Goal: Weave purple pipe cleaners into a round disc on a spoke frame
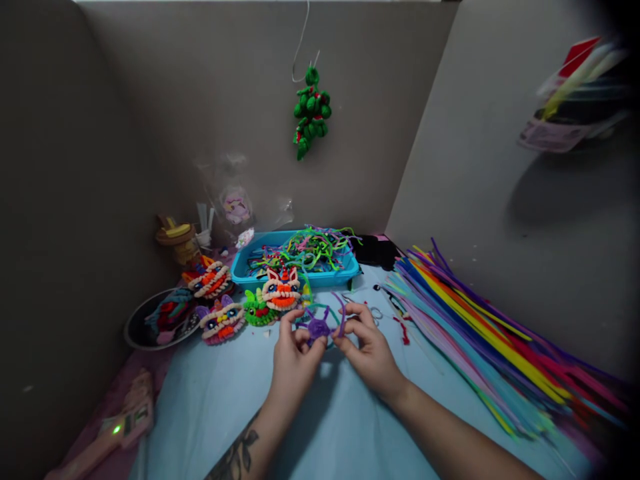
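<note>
Left hand (293, 350) | right hand (367, 343) | both pinch purple pipe-cleaner piece (319, 328)

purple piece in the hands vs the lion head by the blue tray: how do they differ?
The purple piece is one colour; the lion head mixes cream, orange and red. The purple piece has loose ends sticking out and both hands pinch it; the lion head looks finished and rests on the table. Both look fuzzy.

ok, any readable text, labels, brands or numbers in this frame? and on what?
No text reads in this frame.
Red and white packets hanging on the right wall: print too blurred.
Clear plastic bag with a pink round sticker at the back wall: too small to read.
Pink glue gun with a green light: no legible marking.
Purple pipe-cleaner piece held between left hand and right hand: no text.
</note>
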The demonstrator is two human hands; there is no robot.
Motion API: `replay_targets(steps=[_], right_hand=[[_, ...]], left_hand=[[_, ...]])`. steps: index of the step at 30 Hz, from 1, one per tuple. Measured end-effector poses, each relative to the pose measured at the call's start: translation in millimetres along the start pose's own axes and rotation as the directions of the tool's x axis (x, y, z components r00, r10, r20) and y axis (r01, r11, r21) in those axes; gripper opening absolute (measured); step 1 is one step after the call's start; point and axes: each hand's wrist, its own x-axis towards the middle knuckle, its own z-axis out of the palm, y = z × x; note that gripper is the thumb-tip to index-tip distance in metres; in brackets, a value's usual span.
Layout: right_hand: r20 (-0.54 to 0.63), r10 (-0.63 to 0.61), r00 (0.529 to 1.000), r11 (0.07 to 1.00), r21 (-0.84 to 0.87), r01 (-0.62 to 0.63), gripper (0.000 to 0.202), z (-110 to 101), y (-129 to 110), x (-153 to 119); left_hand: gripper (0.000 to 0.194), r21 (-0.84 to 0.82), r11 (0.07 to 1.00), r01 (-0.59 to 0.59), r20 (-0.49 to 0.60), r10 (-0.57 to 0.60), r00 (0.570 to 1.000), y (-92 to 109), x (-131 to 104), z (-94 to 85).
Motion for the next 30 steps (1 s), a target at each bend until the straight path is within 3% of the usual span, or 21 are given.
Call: replay_targets(steps=[5,8,11,17,21,30], right_hand=[[-0.042,0.053,0.998,0.996,-0.064,-0.055,0.015,5,0,2],[-0.078,0.085,0.993,0.995,-0.053,-0.089,0.003,6,-2,4],[-0.09,0.162,0.983,0.987,0.007,-0.162,0.007,5,-4,5],[0.084,0.309,0.947,0.913,0.253,-0.321,0.025,5,1,9],[0.093,0.31,0.946,0.911,0.255,-0.324,0.026,4,0,11],[-0.014,0.263,0.965,0.953,0.156,-0.258,0.012,3,0,8]], left_hand=[[0.051,-0.063,0.998,0.025,0.048,-0.022,0.999,-1,2,-3.0],[0.049,-0.03,0.999,0.012,0.082,-0.01,0.997,0,2,-2.6],[0.047,0.04,0.999,-0.036,0.112,0.031,0.993,-2,0,-2.9],[0.047,0.235,0.958,-0.164,0.164,0.128,0.978,-10,-2,-7.2],[0.052,0.291,0.938,-0.186,0.167,0.141,0.976,-7,-2,-7.2],[0.049,0.171,0.98,-0.103,0.117,0.083,0.99,0,-1,-8.1]])
